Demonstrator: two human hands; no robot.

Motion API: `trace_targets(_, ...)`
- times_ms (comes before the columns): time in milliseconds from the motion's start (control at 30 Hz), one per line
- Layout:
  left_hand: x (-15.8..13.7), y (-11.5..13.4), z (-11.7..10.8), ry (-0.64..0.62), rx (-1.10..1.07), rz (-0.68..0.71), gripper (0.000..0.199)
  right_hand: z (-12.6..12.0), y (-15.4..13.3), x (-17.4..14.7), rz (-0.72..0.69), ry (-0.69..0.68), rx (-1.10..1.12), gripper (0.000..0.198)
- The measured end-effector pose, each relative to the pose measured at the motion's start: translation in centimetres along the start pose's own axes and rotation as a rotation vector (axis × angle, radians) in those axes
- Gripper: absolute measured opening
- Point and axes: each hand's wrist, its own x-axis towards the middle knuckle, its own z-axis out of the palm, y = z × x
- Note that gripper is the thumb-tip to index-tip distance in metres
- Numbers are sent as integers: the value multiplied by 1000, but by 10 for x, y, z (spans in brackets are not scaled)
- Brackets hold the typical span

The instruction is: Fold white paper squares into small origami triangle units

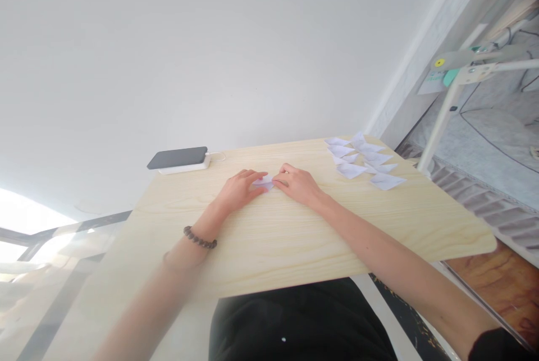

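Note:
A small piece of folded white paper (264, 182) lies on the light wooden table (269, 237), between my two hands. My left hand (241, 188), with a dark bead bracelet on the wrist, grips its left side between thumb and fingers. On the other side, my right hand (297, 184) pinches the paper's right end with thumb and forefinger. Part of the paper is hidden under the fingers. Several folded paper boats (351, 170) stand in rough rows at the table's far right.
A dark phone (179, 158) rests on a white box (185, 167) at the back left, with a thin white cable (219, 155) plugged in. Behind the table rises a pale wall (236, 58). A white metal frame (442, 119) stands beyond the right edge.

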Motion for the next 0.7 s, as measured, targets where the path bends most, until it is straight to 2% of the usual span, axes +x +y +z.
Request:
trace_targets(133, 0, -2, 3, 38, -44, -28, 32, 0, -1, 1, -10, 64, 49, 28)
trace_targets(300, 1, -5, 7, 127, -97, -153, 32, 2, 0, 2, -79, 178, 241, 25)
trace_targets(433, 3, -2, 7, 116, -168, -164, 33, 3, 2, 3, -74, 208, 330, 24)
trace_targets(700, 6, -7, 12, 127, -664, -256, 36, 6, 4, 4, -28, 248, 544, 19)
